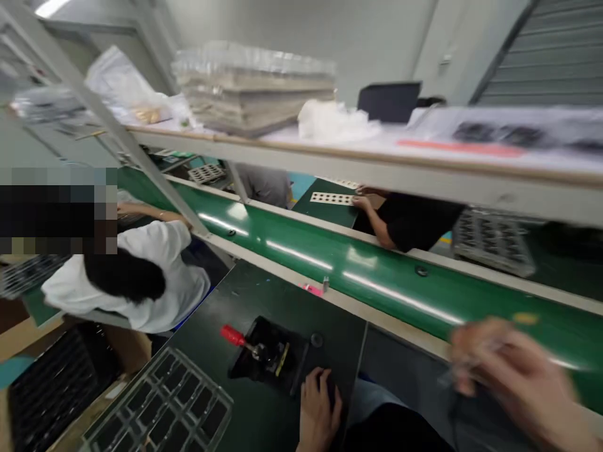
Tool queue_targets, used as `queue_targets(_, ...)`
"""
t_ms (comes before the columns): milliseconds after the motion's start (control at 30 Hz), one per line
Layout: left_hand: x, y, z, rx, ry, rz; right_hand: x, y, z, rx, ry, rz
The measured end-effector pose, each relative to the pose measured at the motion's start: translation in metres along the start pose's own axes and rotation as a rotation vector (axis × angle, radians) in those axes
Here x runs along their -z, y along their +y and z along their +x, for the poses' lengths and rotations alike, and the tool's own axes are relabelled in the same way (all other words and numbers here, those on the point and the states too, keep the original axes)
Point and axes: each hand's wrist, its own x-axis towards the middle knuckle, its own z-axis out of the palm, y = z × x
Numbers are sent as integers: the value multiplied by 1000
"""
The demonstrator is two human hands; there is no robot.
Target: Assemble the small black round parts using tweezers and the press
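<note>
My left hand point(320, 405) rests palm down on the dark green worktable point(264, 289), its fingers slightly bent and apart, with nothing seen in it. Just beyond it stands a black clamp fixture point(268, 355) with a red-handled toggle lever point(232, 335). A small round dark part point(316, 340) lies beside the fixture. My right hand point(513, 370), smeared by motion, is raised at the near edge of the green conveyor belt point(301, 251). Its fingers are pinched together around something pale and see-through that I cannot make out. A thin dark strand shows below that hand.
A clear compartment tray point(164, 402) with dark parts sits at the table's left. Small dark parts point(421, 271) lie on the belt. A shelf point(330, 150) with stacked trays crosses above. A co-worker in white point(141, 276) sits left; another person's hand point(362, 202) holds a perforated strip across the belt.
</note>
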Motion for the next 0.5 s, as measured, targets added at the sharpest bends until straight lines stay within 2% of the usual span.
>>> queue_targets(67, -9, -2, -10, 29, 27, -38, -97, 31, 16, -28, -193, 467)
queue_targets(100, -9, 0, -13, 25, 21, -61, -137, 40, 19, -45, -302, 686)
queue_targets(167, -1, 7, -12, -10, -9, -115, -194, 52, 16, -20, -446, 916)
queue_targets(200, 4, 10, -10, -21, -25, -145, -211, 57, 10, 24, -442, 948)
queue_targets(233, 9, 13, -6, -14, -33, -174, -221, 64, 2, 64, -416, 953)
queue_targets(300, 17, 15, 1, -16, -28, -230, -226, 81, -16, 118, -340, 917)
queue_targets(400, 19, 16, 5, 15, -36, -265, -218, 117, -47, 142, -309, 849)
queue_targets(500, 17, 20, 5, 67, -35, -248, -205, 152, -74, 88, -287, 833)
